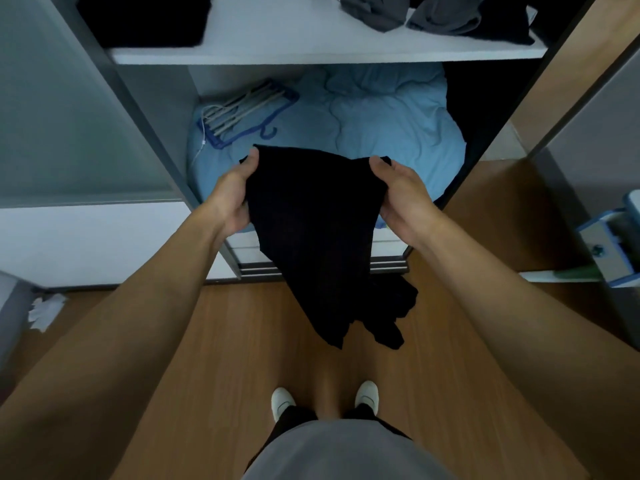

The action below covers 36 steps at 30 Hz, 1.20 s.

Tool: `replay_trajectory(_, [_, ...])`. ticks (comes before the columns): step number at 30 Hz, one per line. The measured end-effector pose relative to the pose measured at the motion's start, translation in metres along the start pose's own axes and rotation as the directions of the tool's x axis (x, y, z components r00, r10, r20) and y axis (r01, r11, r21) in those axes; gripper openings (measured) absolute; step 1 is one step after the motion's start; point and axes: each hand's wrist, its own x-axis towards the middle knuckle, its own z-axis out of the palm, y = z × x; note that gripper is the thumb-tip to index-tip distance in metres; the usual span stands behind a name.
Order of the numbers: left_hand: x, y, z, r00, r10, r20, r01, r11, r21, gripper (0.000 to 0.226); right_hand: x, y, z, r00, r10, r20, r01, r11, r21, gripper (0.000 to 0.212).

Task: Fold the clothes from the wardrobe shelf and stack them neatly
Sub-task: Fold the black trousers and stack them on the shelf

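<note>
Wood-look floor (pixel 242 341) and an open wardrobe (pixel 152 133) fill the view as we stand w/ both arms stretched fwd. The wardrobe's lower bay holds a bulky light-blue duvet (pixel 381 126) that bulges past the front edge. Above it runs a white shelf (pixel 311 46). A dark stack (pixel 145 19) sits at its left end and crumpled grey clothes (pixel 408 12) lie toward the right.

Between us and the duvet hangs the black garment (pixel 311 220), off the shelf and in mid-air. It is spread btwn our hands at the top and tapers to a bunched, uneven tail hanging toward the floor, in front of the wardrobe's bottom rail.

Our left hand (pixel 235 192) grips the garment's upper left edge, thumb on top of the cloth, fingers hidden under it. Our right hand (pixel 401 199) grips the upper right edge the same way, thumb over, fingers tucked behind. The hands are approx. level and apart.

On the duvet's left side lies a bundle of hangers (pixel 242 109), blue and pale. At the bottom of the view, white shoes (pixel 282 401) stand side by side on the floor. Far left, a crumpled white scrap (pixel 45 311) lies on the floor.
</note>
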Motion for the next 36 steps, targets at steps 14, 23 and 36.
replay_trajectory(14, [0.017, -0.006, 0.029, 0.939, 0.193, -0.286, -0.115, 0.957, 0.266, 0.074, 0.005, 0.007, -0.021, 0.932, 0.176, -0.316, -0.168, 0.984, 0.053, 0.037])
replay_trajectory(23, [0.009, 0.036, 0.039, 0.984, 0.153, 0.095, -0.169, 0.601, 0.781, 0.073, 0.008, 0.004, -0.005, 0.999, -0.004, -0.035, -0.029, 0.476, -0.879, 0.053])
replay_trajectory(36, [0.021, 0.032, 0.038, 0.947, 0.304, 0.103, -0.145, 0.116, 0.983, 0.044, 0.021, -0.015, -0.033, 0.947, -0.308, 0.086, 0.199, 0.360, -0.911, 0.017])
